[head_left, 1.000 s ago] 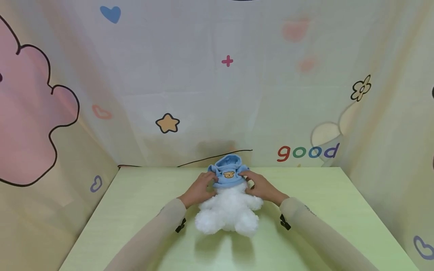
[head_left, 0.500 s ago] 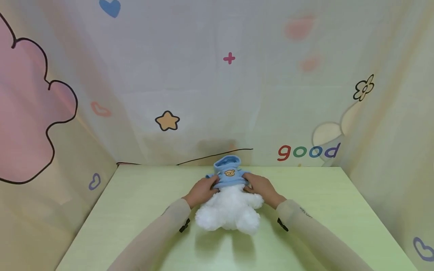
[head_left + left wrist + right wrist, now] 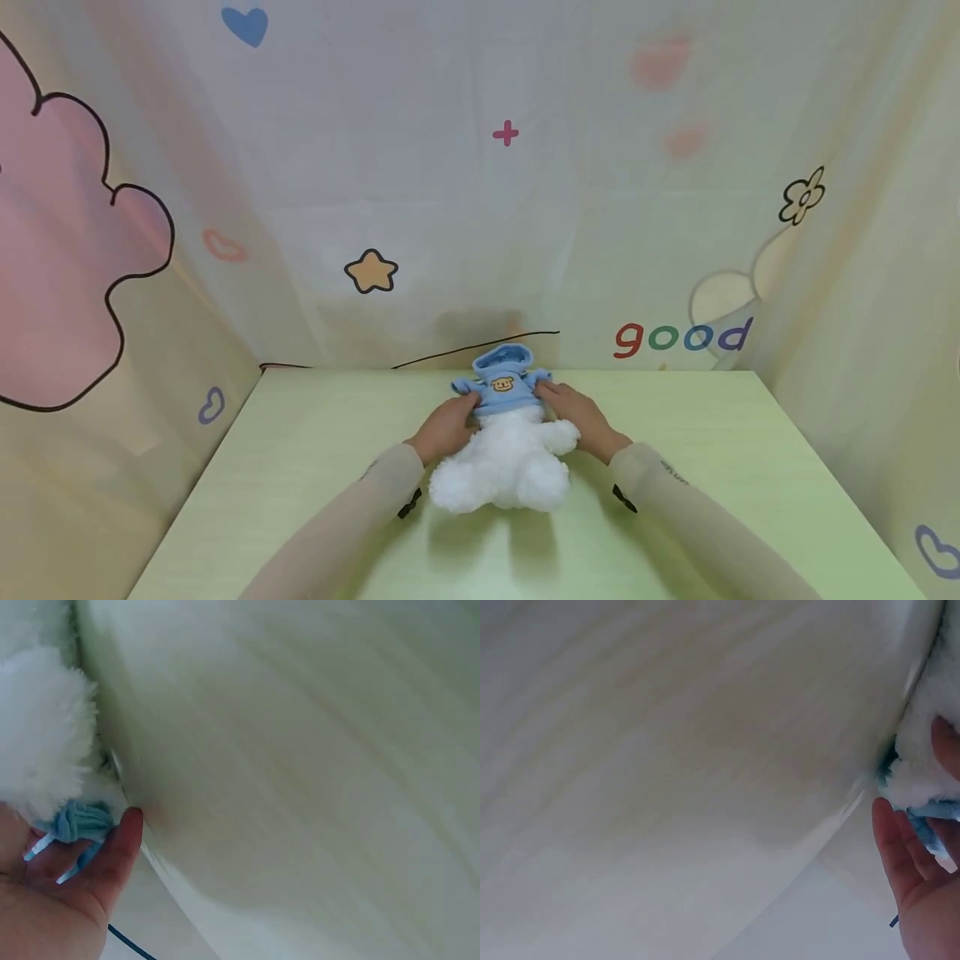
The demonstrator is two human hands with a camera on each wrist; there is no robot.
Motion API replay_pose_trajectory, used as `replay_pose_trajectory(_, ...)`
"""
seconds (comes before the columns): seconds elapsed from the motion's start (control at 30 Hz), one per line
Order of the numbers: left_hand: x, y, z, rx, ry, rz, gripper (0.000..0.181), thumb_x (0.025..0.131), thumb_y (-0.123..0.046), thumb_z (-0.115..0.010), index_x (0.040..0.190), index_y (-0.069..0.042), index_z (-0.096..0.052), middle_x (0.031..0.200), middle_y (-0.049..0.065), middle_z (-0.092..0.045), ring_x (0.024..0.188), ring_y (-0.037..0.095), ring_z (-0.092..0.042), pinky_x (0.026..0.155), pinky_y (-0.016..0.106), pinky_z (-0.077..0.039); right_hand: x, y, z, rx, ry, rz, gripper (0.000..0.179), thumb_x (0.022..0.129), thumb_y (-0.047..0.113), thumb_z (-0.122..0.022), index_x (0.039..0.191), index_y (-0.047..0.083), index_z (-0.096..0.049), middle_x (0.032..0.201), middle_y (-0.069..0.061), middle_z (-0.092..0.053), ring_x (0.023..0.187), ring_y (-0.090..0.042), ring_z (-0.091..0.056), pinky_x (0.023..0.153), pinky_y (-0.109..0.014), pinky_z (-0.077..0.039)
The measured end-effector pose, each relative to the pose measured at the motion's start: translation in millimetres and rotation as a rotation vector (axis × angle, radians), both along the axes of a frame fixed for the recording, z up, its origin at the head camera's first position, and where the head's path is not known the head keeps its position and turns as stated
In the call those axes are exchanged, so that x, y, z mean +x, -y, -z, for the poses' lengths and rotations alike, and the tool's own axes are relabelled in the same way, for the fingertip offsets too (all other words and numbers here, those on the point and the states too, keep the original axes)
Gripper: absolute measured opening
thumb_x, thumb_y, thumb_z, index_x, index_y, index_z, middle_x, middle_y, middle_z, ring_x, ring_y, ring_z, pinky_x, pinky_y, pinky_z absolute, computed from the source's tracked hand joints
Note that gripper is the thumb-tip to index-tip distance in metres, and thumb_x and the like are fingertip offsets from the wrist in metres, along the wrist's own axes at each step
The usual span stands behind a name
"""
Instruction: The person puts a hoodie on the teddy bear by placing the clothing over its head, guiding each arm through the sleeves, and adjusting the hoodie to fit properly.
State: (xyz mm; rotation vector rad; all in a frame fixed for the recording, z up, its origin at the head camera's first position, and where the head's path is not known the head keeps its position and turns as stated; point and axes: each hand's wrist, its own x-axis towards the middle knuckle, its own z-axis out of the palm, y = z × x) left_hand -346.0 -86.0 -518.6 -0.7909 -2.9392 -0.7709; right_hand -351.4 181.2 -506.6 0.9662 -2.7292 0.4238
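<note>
A white fluffy plush toy (image 3: 506, 467) lies on its back in the head view, legs toward the person. A small blue doll hoodie (image 3: 504, 398) with a bear-face patch covers its head end, and the wide neck opening faces the back wall. The left hand (image 3: 446, 427) holds the hoodie's left side near the hem; in the left wrist view its fingers (image 3: 120, 851) lie by bunched blue cloth (image 3: 79, 820). The right hand (image 3: 583, 417) holds the opposite side, with its thumb (image 3: 946, 746) against the white fur. The toy's head is hidden inside the hoodie.
The pale green tabletop (image 3: 337, 508) surrounds the toy. Right behind the hoodie hangs a printed cloth backdrop (image 3: 420, 208), and further cloth walls (image 3: 885, 333) flank the table on both sides.
Both hands have slid slightly down along the hoodie's sides, and its sleeves now stick out above them. The plush toy has shifted a little to the left.
</note>
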Motion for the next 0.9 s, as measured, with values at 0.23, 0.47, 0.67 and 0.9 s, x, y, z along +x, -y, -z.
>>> replay_pose_trajectory(0.23, 8.0, -7.3, -8.6, -0.091, -0.065, -0.031, 0.025, 0.099, -0.017, -0.058, 0.121, -0.007, -0.050, 0.096, 0.015, -0.068, 0.084, 0.028, -0.068, 0.072, 0.039, -0.053, -2.3, 4.5, 4.3, -0.030, -0.066, 0.033, 0.020, 0.087, 0.011, -0.065, 0.101, 0.011, -0.052, 0.089, -0.010, -0.066, 0.078, -0.028, -0.064, 0.066, -0.044, -0.051)
replay_pose_trajectory(0.47, 14.9, -15.7, -9.1, -0.152, -0.141, -0.071, 0.030, 0.099, -0.019, -0.057, 0.126, -0.006, -0.051, 0.088, 0.014, -0.070, 0.077, 0.028, -0.069, 0.066, 0.039, -0.055, -2.6, 6.8, 6.4, 0.092, -0.062, 0.101, 0.013, 0.084, 0.009, -0.067, 0.089, 0.013, -0.055, 0.071, -0.005, -0.062, 0.061, -0.024, -0.059, 0.054, -0.040, -0.046)
replay_pose_trajectory(0.67, 16.5, -18.5, -6.0, -0.176, -0.211, -0.086, 0.022, 0.097, -0.023, -0.059, 0.114, -0.009, -0.057, 0.085, 0.009, -0.069, 0.076, 0.027, -0.068, 0.061, 0.038, -0.053, 0.9, 12.3, -0.5, 0.178, -0.068, 0.116, 0.020, 0.086, 0.010, -0.066, 0.072, 0.015, -0.051, 0.060, -0.002, -0.053, 0.054, -0.018, -0.049, 0.049, -0.035, -0.040)
replay_pose_trajectory(0.9, 14.5, -7.2, -11.6, -0.048, -0.136, -0.106, 0.014, 0.089, -0.014, -0.066, 0.082, -0.013, -0.053, 0.070, 0.000, -0.052, 0.063, 0.015, -0.046, 0.057, 0.028, -0.037, -2.5, 0.7, -19.0, -0.009, 0.101, 0.068, 0.009, 0.084, 0.012, -0.068, 0.093, 0.010, -0.067, 0.093, -0.004, -0.062, 0.079, -0.019, -0.060, 0.070, -0.036, -0.051)
